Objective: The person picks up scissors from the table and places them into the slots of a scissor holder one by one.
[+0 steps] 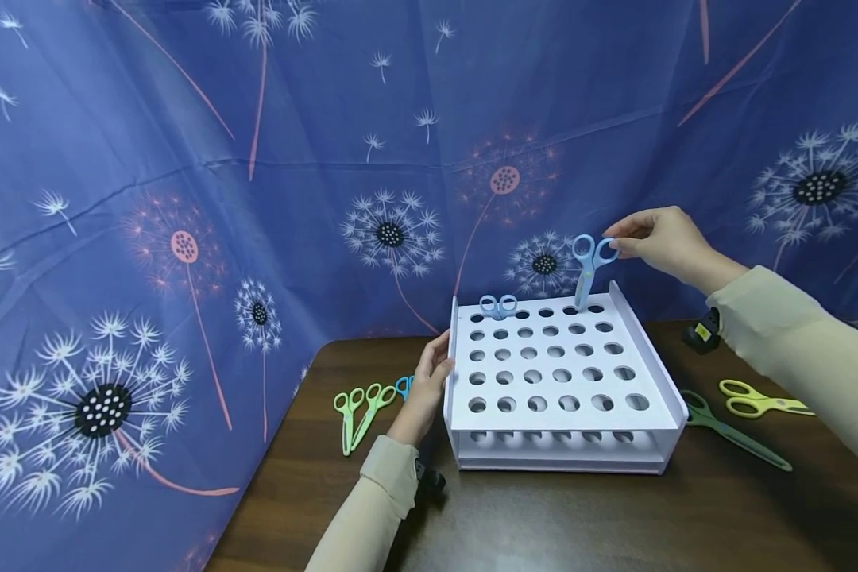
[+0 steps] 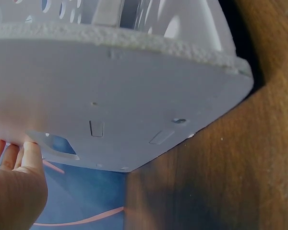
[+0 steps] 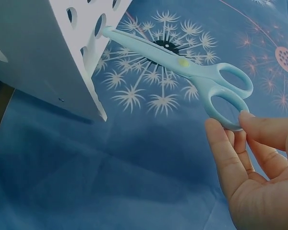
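In the head view a white rack point(image 1: 546, 365) with rows of round holes stands on the table. My right hand point(image 1: 661, 242) pinches one handle loop of light blue scissors point(image 1: 588, 266) between thumb and fingers. Their blades point down, with the tip at a back-row hole toward the right; the right wrist view shows the scissors point(image 3: 182, 64) with their tip at the hole's edge. Another pair of blue scissors point(image 1: 498, 307) sits in the back row toward the left, handles up. My left hand point(image 2: 19, 187) touches the rack's left side panel point(image 2: 129, 100) with its fingertips, beside a cutout.
Two green scissors point(image 1: 357, 413) and a partly hidden blue pair point(image 1: 403, 387) lie left of the rack. To its right are dark green scissors point(image 1: 740, 437) and yellow-green scissors point(image 1: 758, 400). A blue dandelion-patterned cloth point(image 1: 314, 254) hangs behind the table point(image 1: 558, 516).
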A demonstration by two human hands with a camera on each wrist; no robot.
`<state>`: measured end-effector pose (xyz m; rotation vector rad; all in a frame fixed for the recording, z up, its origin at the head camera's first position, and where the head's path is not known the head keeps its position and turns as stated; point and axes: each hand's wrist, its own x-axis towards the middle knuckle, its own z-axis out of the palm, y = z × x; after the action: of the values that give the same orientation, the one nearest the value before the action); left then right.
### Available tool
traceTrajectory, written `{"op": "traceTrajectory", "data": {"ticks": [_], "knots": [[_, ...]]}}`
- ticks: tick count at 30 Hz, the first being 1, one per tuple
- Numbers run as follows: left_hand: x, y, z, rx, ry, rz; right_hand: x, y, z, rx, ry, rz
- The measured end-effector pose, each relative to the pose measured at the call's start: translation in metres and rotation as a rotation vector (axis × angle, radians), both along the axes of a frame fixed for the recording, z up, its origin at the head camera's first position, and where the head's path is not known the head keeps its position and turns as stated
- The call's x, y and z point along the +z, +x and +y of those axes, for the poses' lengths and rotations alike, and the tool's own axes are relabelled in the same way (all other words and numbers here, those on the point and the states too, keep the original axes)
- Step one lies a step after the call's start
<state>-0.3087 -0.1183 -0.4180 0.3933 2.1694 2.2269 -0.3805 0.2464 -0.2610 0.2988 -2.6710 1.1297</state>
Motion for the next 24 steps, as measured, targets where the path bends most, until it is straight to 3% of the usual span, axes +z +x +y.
{"op": "traceTrajectory", "data": {"ticks": [9,24], "knots": [[-0.002,0.004,0.001,0.016,-0.020,0.033,-0.003,-0.001,-0.003,0.001,-0.006,0.001],[-0.003,0.002,0.002,0.025,-0.011,0.028,-0.012,-0.004,-0.008,-0.013,0.022,0.001]]}}
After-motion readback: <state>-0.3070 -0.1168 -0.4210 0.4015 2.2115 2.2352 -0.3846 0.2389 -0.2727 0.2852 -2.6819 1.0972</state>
